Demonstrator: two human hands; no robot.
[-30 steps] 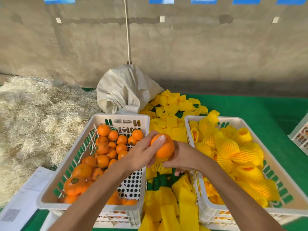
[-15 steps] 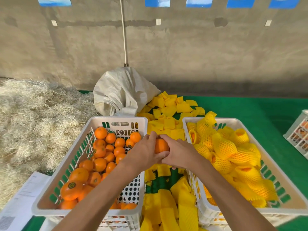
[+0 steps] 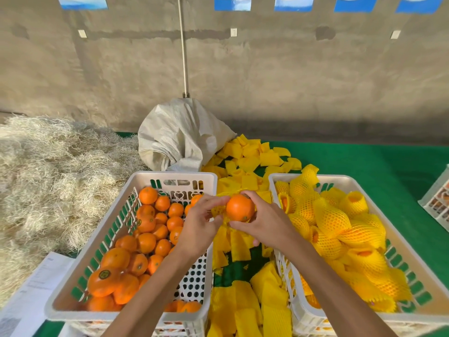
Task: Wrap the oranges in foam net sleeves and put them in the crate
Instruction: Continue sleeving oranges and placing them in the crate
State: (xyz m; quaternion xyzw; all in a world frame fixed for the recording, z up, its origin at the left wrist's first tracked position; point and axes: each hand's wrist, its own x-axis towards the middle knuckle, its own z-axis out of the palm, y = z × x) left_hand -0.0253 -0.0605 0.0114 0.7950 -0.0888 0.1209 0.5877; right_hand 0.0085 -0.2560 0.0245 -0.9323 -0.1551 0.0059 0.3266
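I see a straw heap (image 3: 48, 181) far left, a green worktop (image 3: 364, 164), and two white crates: left crate (image 3: 136, 190) of bare oranges (image 3: 145, 242), right crate (image 3: 274, 181) of sleeved oranges (image 3: 332, 220). White sack (image 3: 179, 137) behind, loose sleeves (image 3: 250, 156) between the crates. Left hand (image 3: 198, 227) pinches a yellow foam sleeve (image 3: 218, 210); right hand (image 3: 266, 224) grips the orange (image 3: 240, 207) above the gap. One sticker (image 3: 104, 274) is unreadable. The paper sheet (image 3: 31, 288) is cut off.

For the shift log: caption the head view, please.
Right hand holds an orange while left hand pinches a foam sleeve between crates.
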